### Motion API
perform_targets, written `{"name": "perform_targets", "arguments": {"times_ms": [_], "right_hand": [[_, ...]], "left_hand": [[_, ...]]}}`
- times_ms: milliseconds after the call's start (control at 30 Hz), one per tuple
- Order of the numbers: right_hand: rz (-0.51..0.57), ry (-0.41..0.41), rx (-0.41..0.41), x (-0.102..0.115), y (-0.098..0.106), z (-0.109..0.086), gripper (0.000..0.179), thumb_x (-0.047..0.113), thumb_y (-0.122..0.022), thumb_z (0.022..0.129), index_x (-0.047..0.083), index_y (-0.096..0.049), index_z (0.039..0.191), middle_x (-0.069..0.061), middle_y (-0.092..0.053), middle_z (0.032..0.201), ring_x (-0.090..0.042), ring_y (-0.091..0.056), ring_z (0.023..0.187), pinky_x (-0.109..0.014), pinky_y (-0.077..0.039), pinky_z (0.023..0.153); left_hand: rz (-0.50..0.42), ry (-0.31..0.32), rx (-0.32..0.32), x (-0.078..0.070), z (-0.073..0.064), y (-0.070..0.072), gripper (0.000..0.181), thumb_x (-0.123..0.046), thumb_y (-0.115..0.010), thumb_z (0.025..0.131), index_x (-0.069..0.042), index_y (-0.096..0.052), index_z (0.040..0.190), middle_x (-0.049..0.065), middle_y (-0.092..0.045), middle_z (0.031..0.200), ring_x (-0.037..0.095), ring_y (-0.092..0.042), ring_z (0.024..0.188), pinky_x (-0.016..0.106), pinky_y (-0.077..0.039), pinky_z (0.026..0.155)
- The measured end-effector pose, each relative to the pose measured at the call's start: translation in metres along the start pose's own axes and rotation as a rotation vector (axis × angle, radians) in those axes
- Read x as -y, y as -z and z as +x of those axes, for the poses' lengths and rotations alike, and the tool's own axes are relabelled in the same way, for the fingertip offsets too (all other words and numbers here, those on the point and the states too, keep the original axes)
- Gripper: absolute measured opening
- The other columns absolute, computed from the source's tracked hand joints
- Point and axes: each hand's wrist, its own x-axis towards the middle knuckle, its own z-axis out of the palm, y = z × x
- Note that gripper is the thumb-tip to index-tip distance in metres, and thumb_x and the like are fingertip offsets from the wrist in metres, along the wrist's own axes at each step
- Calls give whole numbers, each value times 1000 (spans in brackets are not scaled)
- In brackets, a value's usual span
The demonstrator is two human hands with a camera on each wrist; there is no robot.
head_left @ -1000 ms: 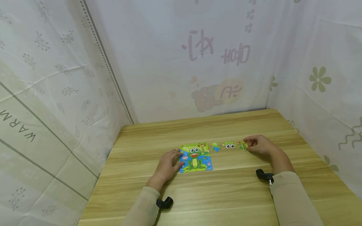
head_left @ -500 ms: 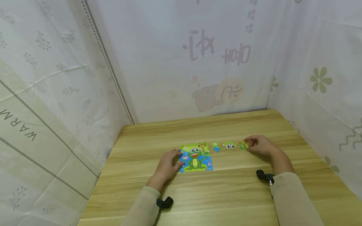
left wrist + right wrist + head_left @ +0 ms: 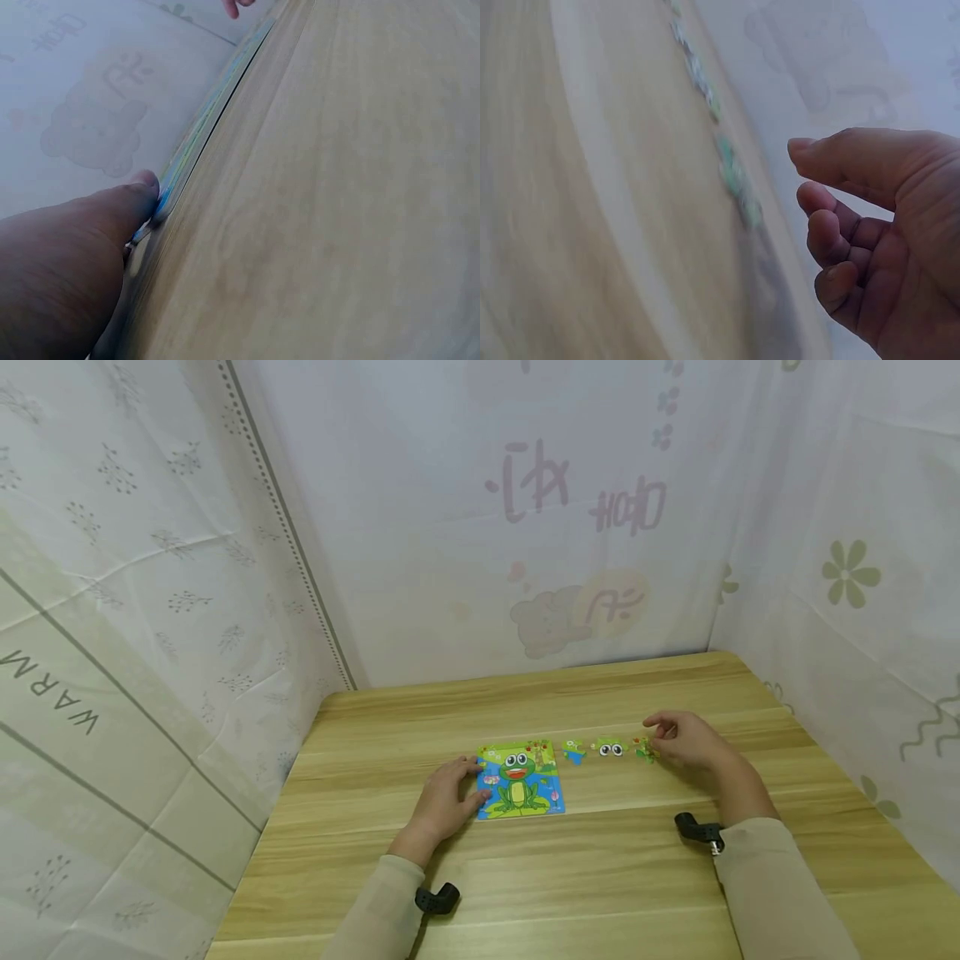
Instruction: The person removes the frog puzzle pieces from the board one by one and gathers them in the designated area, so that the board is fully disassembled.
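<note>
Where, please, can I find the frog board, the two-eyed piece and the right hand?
Frog board [image 3: 519, 783], head view: the frog's chest.
Two-eyed piece [image 3: 611, 747], head view: its middle, between the eyes.
Right hand [image 3: 690, 741], head view: back of the hand.

I run this from far off; both sleeves same plain beige: left sleeve [image 3: 378, 910], right sleeve [image 3: 776, 889]. Cloth matte, lightly creased, cuffs ending at wrists. Black camera mounts at inner wrists: left mount [image 3: 437, 899], right mount [image 3: 696, 827], both bent like elbows, ends rounded. Small silvery part [image 3: 716, 847] shows beside right cuff. Left hand [image 3: 442, 797], right hand [image 3: 688, 742] bare past cuffs.
</note>
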Motion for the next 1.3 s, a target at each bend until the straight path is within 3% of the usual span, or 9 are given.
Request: {"name": "perform_targets", "arguments": {"times_ms": [433, 767, 1300], "right_hand": [[32, 80, 54, 44, -23, 15, 36, 7, -74, 97, -4, -66, 131, -9, -61, 96, -22, -57, 77, -29, -51, 57], [26, 132, 106, 76, -47, 26, 39, 15, -76, 97, 1, -68, 133, -5, -63, 96, -22, -58, 73, -30, -51, 59], [48, 187, 168, 111, -86, 39, 40, 13, -76, 97, 1, -66, 135, -4, -62, 97, -19, -57, 72, -30, -49, 61]], "left_hand": [[14, -4, -1, 2, 2, -1, 53, -45, -74, 98, -16, -62, 141, 2, -52, 158, 26, -41, 150, 54, -31, 123], [10, -18, 2, 2, 1, -2, 55, -46, -75, 98, -15, -62, 142, 4, -51, 158, 27, -41, 149, 54, -31, 123], [-5, 9, 2, 0, 0, 0, 54, -46, -76, 97, -18, -61, 141, 1, -51, 158, 27, -41, 150, 56, -31, 123]]}}
